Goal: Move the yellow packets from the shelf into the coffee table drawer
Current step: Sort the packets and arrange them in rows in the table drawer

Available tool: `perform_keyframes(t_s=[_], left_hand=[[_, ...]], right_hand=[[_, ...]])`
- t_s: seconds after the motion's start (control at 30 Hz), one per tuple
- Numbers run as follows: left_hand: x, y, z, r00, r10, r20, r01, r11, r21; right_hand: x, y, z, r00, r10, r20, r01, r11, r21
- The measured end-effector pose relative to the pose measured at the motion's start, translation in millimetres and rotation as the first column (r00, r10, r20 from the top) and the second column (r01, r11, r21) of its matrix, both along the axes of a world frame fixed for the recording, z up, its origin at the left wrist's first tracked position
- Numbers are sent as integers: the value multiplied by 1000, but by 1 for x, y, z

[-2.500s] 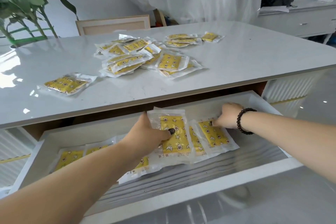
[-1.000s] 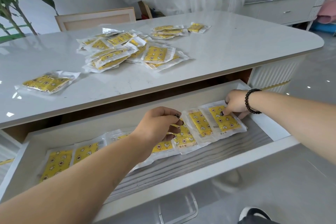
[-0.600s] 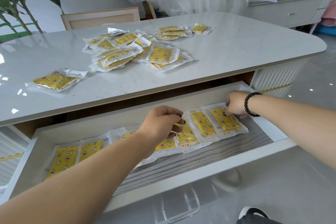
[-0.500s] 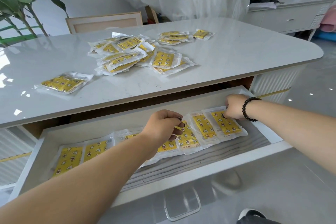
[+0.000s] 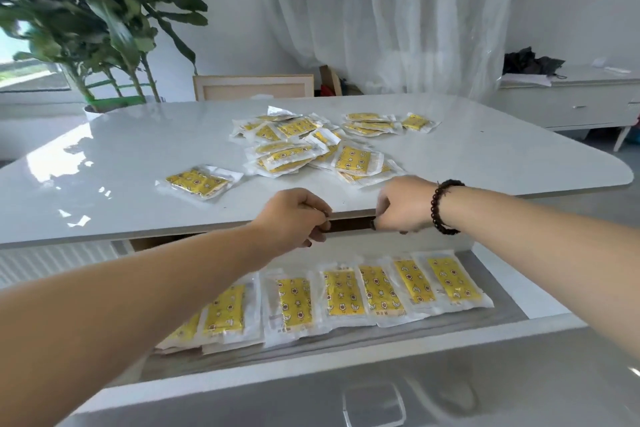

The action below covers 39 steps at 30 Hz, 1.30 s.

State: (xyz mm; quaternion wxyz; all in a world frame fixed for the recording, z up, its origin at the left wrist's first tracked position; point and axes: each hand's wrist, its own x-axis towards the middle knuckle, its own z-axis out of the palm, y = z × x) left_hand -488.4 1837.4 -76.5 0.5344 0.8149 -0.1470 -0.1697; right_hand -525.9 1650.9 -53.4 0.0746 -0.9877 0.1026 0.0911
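Observation:
The white coffee table drawer [image 5: 311,374] stands pulled out below the tabletop. Several yellow packets [image 5: 346,293] lie in a row inside it. More yellow packets [image 5: 311,146] sit in a loose pile on the white tabletop [image 5: 121,163], and a single packet [image 5: 197,182] lies apart to the left. My left hand [image 5: 294,215] and my right hand [image 5: 403,204] hover at the table's front edge, above the drawer. Both have curled fingers and hold nothing that I can see. A dark bead bracelet circles my right wrist.
A large potted plant [image 5: 104,28] stands behind the table at the left. A beige chair back [image 5: 252,87] is at the far side. White curtains hang behind. A white sideboard [image 5: 571,100] with dark cloth on it stands at the right.
Both hands have lifted out of the drawer, leaving the packets lying in a row, and now sit at the table's front edge. The camera has tilted upward.

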Motion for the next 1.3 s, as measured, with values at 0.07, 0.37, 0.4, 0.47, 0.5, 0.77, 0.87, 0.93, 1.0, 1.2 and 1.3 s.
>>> perform_keyframes(t_s=[0.07,0.37,0.4,0.47,0.5,0.77,0.87,0.93,1.0,1.2,1.3], left_hand=[[14,20,6,993,113,33,-112,993,-42],[113,116,-6,688,580,435,-647,763,6],[118,121,-9,681,554,479,-664,743,83],[124,125,-14,706,495,507,-675,688,268],[126,122,-15,738,434,516,-653,650,387],[128,113,-15,759,293,581,-578,715,393],[120,112,-13,690,347,635,-578,793,194],[116,109,-10,664,417,621,-576,814,70],[114,102,-4,648,517,560,-574,814,-87],[102,55,4,777,547,311,-421,820,-389],[96,28,-6,825,459,330,-326,863,-386]], right_hand=[[18,17,15,997,12,70,-16,999,52],[84,60,-5,793,-82,603,-91,964,250],[87,60,-11,767,-67,638,-114,965,238],[92,55,-25,723,-29,690,-153,968,201],[94,51,-31,703,-2,711,-174,969,175],[99,42,-50,606,138,783,-248,969,21],[99,43,-50,596,140,790,-236,972,6],[98,43,-50,584,128,802,-221,975,5],[99,43,-49,568,111,815,-185,983,-5],[101,33,-46,633,-343,694,300,935,188],[106,24,-42,638,-580,507,471,815,338]])
